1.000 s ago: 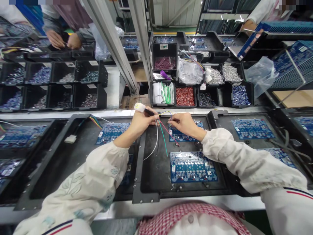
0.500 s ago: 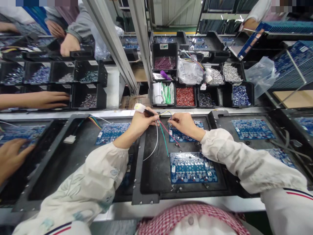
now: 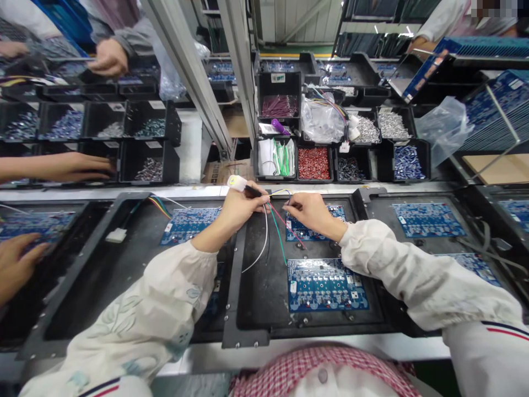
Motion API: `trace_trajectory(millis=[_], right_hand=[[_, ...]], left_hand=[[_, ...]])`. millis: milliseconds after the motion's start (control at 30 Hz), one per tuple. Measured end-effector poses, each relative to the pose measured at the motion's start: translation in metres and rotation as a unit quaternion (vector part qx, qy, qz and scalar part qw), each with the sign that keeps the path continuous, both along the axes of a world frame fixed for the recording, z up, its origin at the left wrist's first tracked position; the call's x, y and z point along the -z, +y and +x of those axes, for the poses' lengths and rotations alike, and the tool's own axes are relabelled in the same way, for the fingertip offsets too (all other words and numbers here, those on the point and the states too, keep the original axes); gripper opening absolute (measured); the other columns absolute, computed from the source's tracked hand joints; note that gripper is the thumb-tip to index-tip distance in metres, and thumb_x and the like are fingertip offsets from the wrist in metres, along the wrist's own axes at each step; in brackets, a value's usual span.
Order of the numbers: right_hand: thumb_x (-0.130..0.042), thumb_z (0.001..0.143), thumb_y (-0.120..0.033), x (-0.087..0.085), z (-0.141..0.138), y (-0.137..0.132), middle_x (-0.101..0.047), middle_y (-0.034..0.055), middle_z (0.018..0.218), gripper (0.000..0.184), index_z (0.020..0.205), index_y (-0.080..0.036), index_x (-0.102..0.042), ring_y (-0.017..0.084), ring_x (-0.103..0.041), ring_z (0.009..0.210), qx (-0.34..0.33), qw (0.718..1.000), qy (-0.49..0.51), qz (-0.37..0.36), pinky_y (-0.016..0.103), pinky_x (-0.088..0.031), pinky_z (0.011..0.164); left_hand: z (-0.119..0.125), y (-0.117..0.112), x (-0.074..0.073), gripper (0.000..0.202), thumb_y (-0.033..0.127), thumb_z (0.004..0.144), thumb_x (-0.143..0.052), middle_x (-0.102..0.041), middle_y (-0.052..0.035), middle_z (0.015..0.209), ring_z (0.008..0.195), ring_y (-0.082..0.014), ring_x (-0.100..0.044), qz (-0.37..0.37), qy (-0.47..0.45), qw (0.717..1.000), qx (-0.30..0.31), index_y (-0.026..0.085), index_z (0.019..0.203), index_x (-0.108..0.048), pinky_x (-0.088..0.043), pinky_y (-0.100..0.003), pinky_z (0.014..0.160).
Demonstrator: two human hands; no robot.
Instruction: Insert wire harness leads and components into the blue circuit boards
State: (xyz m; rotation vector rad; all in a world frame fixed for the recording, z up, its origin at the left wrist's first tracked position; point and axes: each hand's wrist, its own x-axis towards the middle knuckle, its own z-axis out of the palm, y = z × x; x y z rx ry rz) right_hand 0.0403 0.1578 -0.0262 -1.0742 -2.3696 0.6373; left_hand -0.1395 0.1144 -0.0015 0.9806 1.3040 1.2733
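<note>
My left hand (image 3: 244,205) is closed around the black sleeve of a wire harness (image 3: 253,191). The harness's white connector (image 3: 236,182) sticks out past the knuckles. White, green and pink loose wires (image 3: 280,234) hang from it over the black tray. My right hand (image 3: 308,210) pinches the yellow and dark wire ends, above the upper blue circuit board (image 3: 303,234), which it partly covers. A second circuit board (image 3: 328,285) lies flat in the tray below, and the green wire's tip is at its upper left corner.
Parts bins of red components (image 3: 313,162) and blue components (image 3: 407,161) line the back. A metal post (image 3: 190,77) rises behind the left tray, where another harness's white connector (image 3: 116,235) lies. At far left, a co-worker's hand (image 3: 20,262) is over another board.
My two hands and the harness have barely moved. The co-workers' hands at the left have shifted, and one at the back left has lifted from a bin.
</note>
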Motion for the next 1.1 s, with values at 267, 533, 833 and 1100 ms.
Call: trace_trajectory(millis=[267,533,833,1100], right_hand=[[-0.063,0.079,-0.022,0.006,0.000,0.000,-0.062,0.0016,0.066,0.012,0.068,-0.016,-0.063,0.011,-0.052,0.058,0.002,0.997,-0.003,0.073,0.023,-0.036,0.059],[-0.063,0.078,-0.022,0.004,0.002,-0.002,-0.062,0.0008,0.064,0.012,0.068,-0.016,-0.063,0.011,-0.051,0.056,0.005,0.998,0.002,0.063,0.022,-0.035,0.057],[-0.064,0.077,-0.023,0.001,0.002,-0.002,-0.066,0.0031,0.068,0.011,0.071,-0.015,-0.067,0.011,-0.054,0.059,0.012,0.999,-0.024,0.028,0.023,-0.038,0.059],[-0.064,0.076,-0.026,-0.023,0.020,-0.013,-0.064,0.0001,0.052,0.014,0.069,-0.015,-0.069,0.010,-0.056,0.044,-0.096,0.949,0.003,-0.301,0.021,-0.042,0.047]], left_hand=[[0.000,0.001,0.000,0.024,0.017,0.055,-0.074,-0.059,0.0024,0.056,0.048,-0.0131,-0.062,-0.007,0.007,1.000,0.010,0.014,0.067,-0.053,-0.055,-0.025,0.048],[-0.001,-0.001,0.000,0.025,0.019,0.055,-0.075,-0.059,0.0024,0.056,0.049,-0.0132,-0.062,-0.004,0.009,1.000,0.009,0.014,0.067,-0.053,-0.055,-0.025,0.049],[0.000,-0.001,-0.001,0.028,0.021,0.053,-0.077,-0.059,0.0024,0.057,0.050,-0.0136,-0.062,-0.002,0.002,1.000,0.005,0.013,0.066,-0.053,-0.057,-0.027,0.051],[0.000,0.002,0.004,0.028,0.021,0.054,-0.076,-0.060,0.0020,0.059,0.051,-0.0135,-0.063,0.012,-0.004,1.000,-0.027,0.013,0.069,-0.054,-0.058,-0.029,0.053]])
